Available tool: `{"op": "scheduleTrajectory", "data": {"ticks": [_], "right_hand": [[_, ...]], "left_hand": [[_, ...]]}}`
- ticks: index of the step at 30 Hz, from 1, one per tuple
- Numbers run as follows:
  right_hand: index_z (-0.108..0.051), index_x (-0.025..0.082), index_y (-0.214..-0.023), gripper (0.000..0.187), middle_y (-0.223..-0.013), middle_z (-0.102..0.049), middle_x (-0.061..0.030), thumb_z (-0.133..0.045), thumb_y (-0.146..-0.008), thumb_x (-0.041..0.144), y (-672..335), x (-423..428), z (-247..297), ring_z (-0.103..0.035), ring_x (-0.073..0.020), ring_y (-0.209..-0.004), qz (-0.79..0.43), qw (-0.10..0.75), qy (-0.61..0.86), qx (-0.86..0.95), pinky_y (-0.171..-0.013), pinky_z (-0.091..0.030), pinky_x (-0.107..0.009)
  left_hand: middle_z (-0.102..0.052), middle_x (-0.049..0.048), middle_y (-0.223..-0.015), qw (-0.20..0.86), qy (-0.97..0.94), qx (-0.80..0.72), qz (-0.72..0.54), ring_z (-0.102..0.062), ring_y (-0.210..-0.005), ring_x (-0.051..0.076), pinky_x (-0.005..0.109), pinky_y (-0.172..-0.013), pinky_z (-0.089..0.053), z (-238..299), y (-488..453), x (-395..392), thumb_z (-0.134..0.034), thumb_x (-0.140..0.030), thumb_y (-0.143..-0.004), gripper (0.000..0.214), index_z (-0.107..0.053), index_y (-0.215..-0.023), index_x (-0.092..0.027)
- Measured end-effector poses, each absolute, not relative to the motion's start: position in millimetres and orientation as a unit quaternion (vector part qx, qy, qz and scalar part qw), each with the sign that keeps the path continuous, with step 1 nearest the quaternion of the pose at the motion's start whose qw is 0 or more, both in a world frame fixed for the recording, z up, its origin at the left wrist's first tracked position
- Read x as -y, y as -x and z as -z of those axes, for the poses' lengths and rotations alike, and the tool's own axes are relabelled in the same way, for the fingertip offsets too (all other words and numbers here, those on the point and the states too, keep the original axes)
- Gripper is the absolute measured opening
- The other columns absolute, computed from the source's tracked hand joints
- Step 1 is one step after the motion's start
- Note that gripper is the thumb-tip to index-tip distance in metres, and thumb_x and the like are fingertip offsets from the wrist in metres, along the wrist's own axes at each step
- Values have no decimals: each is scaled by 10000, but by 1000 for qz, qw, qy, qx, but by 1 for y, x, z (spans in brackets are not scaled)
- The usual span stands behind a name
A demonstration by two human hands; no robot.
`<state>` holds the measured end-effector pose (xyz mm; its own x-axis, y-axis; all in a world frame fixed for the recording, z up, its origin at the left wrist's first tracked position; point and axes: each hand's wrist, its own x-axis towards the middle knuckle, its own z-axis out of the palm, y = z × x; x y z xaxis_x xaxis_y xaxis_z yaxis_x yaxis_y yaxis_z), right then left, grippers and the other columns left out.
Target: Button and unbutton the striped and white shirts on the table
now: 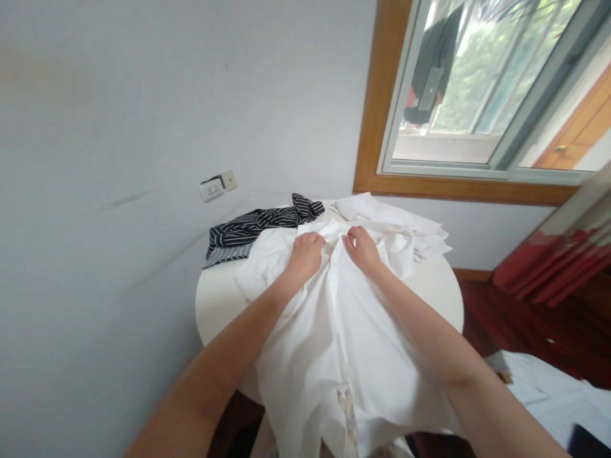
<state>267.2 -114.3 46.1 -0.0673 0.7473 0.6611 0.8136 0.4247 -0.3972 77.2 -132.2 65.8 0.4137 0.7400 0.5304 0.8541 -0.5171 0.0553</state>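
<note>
A large white garment (334,337) is spread over a round white table (214,305) and hangs off its near edge. My left hand (305,253) is closed, gripping a fold of the white cloth near its far end. My right hand (363,248) is closed too, pinching the same cloth just to the right, a few centimetres from the left hand. Both forearms reach out over the garment.
A black-and-white striped garment (258,229) lies at the table's far left. More white cloth (391,219) is piled at the far right. A wall socket (212,187) is on the grey wall. A wood-framed window (382,95) is behind, red fabric (554,267) at right.
</note>
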Motion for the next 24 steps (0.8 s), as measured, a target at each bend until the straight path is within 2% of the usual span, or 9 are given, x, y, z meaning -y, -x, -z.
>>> {"op": "scheduleTrajectory", "data": {"ticks": [3,8,11,14,17,20,24], "right_hand": [[-484,208,-897,128,-856,-535,-56,-390,-919,292,-260,114,-26,-517,-200,-825,38,433,558,707,-733,-401,-299],[-472,207,-931,186,-866,-543,-57,-341,-945,338,-259,110,-8,-520,-202,-834,25,451,576,681,-735,-396,-300],[-471,208,-940,199,-887,-549,-60,-330,-949,349,-260,108,-3,-525,-201,-845,20,456,580,675,-732,-399,-298],[-470,208,-953,209,-895,-554,-59,-327,-950,359,-260,107,0,-531,-200,-849,13,460,585,667,-726,-401,-295],[-467,209,-957,203,-876,-555,-51,-333,-947,361,-260,106,1,-534,-198,-831,6,465,591,659,-723,-400,-295],[-469,209,-947,194,-853,-555,-48,-342,-942,357,-261,107,0,-531,-198,-808,5,468,596,653,-720,-396,-295],[-471,209,-946,187,-848,-559,-47,-352,-937,353,-261,109,0,-528,-196,-790,7,470,598,649,-710,-392,-293]], "left_hand": [[-636,63,-973,1,859,418,295,-565,-958,204,345,-891,-420,-41,-83,135,-416,-103,-843,264,-599,-1013,-185],[-665,32,-954,-217,863,340,306,-603,-891,171,280,-815,-464,-23,-75,132,-353,-248,-921,269,-602,-1007,-191],[-666,32,-971,-278,845,330,316,-601,-911,167,277,-835,-469,-22,-70,128,-339,-307,-936,298,-597,-1023,-184],[-646,57,-1090,-258,859,316,309,-583,-1004,176,303,-912,-448,-21,-67,125,-352,-311,-936,316,-563,-1135,-185],[-607,87,-1187,-177,886,305,300,-541,-1098,196,346,-988,-404,-21,-64,126,-390,-289,-923,338,-524,-1215,-182],[-638,70,-1120,-112,896,317,289,-552,-1069,200,353,-968,-415,-23,-62,127,-386,-283,-925,307,-561,-1164,-202],[-670,27,-1070,-106,879,361,293,-600,-1009,188,311,-910,-441,-25,-63,131,-403,-327,-922,277,-604,-1088,-231]]}}
